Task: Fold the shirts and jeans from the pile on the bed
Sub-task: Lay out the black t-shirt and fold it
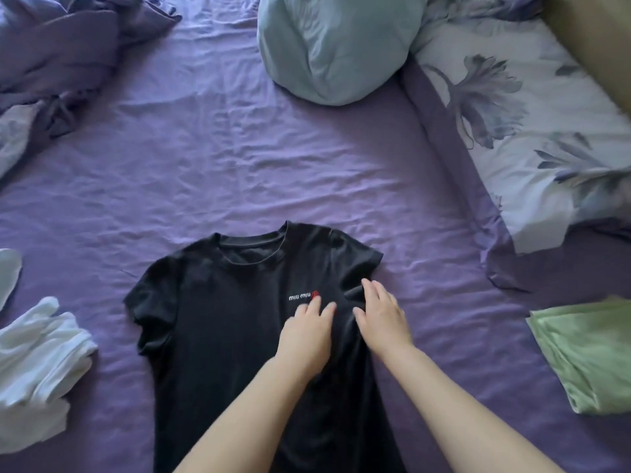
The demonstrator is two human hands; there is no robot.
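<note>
A black T-shirt with a small white and red logo on the chest lies face up on the purple bed sheet, collar pointing away from me. My left hand rests flat on the chest just below the logo, fingers straight. My right hand lies flat beside it, near the shirt's right sleeve, where the cloth is creased. Both hands press the fabric and grip nothing.
A white garment lies bunched at the left edge. A folded light green cloth sits at the right. A pale blue pillow and a floral pillow lie farther back. A crumpled purple duvet fills the far left corner.
</note>
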